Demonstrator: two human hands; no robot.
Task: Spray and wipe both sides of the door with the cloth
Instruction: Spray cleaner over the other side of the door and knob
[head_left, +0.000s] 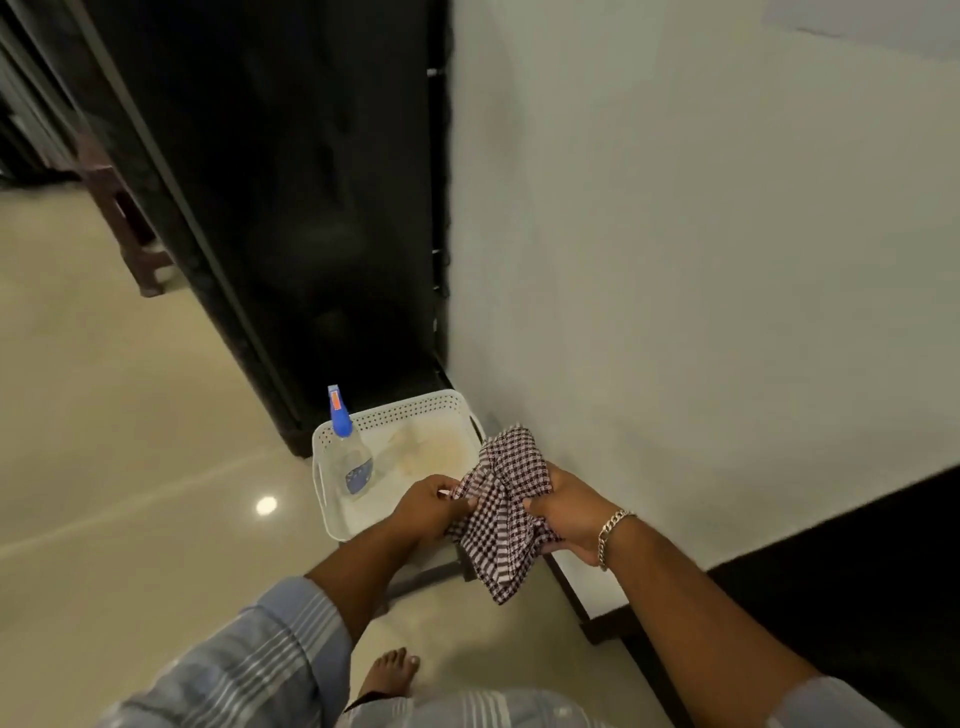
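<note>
Both hands, left (426, 506) and right (563, 512), have a grip on the cloth (501, 512) just right of the basket (332, 519). Spray bottle (349, 457) stands in that basket, below the dark door (291, 208). Looks like prep; grabbing the bottle probably comes next.

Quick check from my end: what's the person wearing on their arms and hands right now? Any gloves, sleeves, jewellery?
No gloves: both hands are bare. The left hand has nothing on its wrist; its forearm is bare up to a rolled light blue sleeve with pale stripes. The right hand has a chunky chain-link metal bracelet at the wrist; a similar pale sleeve shows near the frame's lower right edge.
</note>
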